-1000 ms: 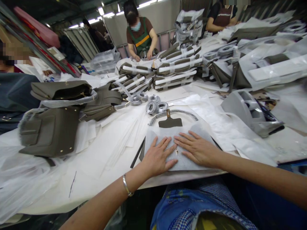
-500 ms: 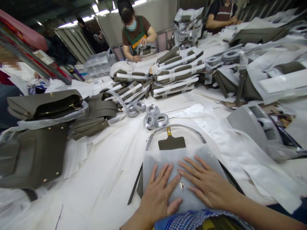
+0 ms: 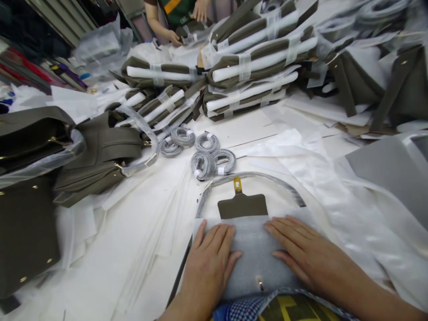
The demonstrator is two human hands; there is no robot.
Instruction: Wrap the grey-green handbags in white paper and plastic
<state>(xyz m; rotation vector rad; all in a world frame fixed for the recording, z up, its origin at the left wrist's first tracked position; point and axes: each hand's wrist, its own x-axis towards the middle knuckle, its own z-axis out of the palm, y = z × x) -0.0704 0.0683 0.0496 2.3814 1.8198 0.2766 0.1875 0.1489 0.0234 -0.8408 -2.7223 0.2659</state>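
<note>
In front of me lies a handbag covered by a translucent sheet (image 3: 249, 245). My left hand (image 3: 209, 261) rests flat on the sheet's left side, fingers extended. On the right side my right hand (image 3: 301, 252) lies flat too, its fingers stretched toward the middle. Beyond the sheet's far edge an olive flap (image 3: 242, 206) sticks out, with a yellow-covered clasp (image 3: 237, 184) at its tip. A wrapped handle (image 3: 257, 175) arches around the flap. Near my body a small metal lock (image 3: 260, 284) shows at the sheet. Most of the bag is hidden underneath.
Several wrapped strap coils (image 3: 207, 141) sit just beyond the handle. Stacked olive bags (image 3: 247, 67) with white padding stand farther back. More olive bags (image 3: 100, 147) lie at the left. White wrapping (image 3: 321, 191) spreads at the right. A co-worker's hand (image 3: 200, 10) is at the back.
My hands have slid apart and farther up the sheet, toward its far edge. The view has tipped down and come closer, so the co-worker's upper body is out of frame.
</note>
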